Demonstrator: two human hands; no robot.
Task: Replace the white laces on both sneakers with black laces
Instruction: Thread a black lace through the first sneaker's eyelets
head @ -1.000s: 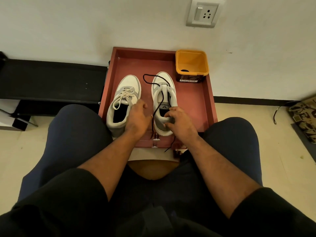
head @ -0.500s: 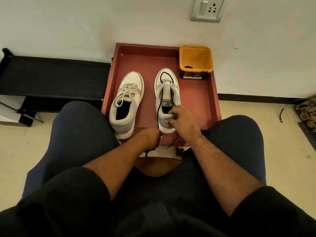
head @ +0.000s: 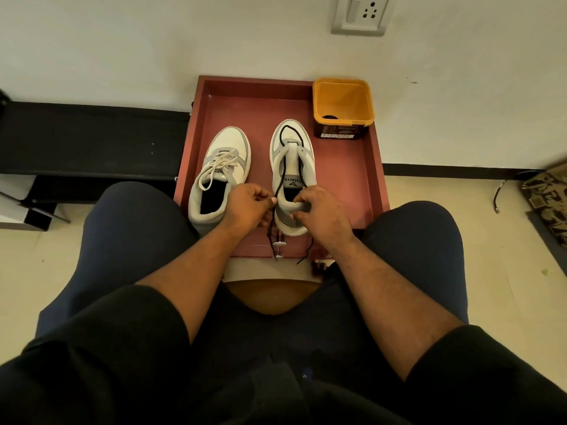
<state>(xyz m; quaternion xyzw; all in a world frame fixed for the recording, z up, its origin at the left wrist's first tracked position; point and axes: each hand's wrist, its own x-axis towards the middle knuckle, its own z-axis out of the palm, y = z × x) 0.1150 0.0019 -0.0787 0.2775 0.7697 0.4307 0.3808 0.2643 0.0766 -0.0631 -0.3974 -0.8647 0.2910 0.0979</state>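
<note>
Nearest, the person's knees in dark trousers spread wide on either side, and both bare forearms reach forward between them to a red tray (head: 372, 167) set on the floor against the wall.

The left hand (head: 245, 207) has its fingers curled, pinching the black lace (head: 283, 167) just beside the collar of the right sneaker (head: 293, 176); the wrist is bent slightly inward. The right hand (head: 319, 210) grips the heel collar of that same sneaker, thumb under and fingers curled over the rim. Two loose ends of the black lace trail off the tray's near edge.

The lace runs up along the tongue and loops round the lowest eyelets near the toe. Just beside it, to the left and partly behind the left wrist, stands the left sneaker (head: 221, 176), its white laces (head: 219, 167) loosely tied.

Farther back, in the tray's far right corner, sits an orange tub (head: 343, 108). Above it on the wall is a socket plate (head: 360, 15).
</note>
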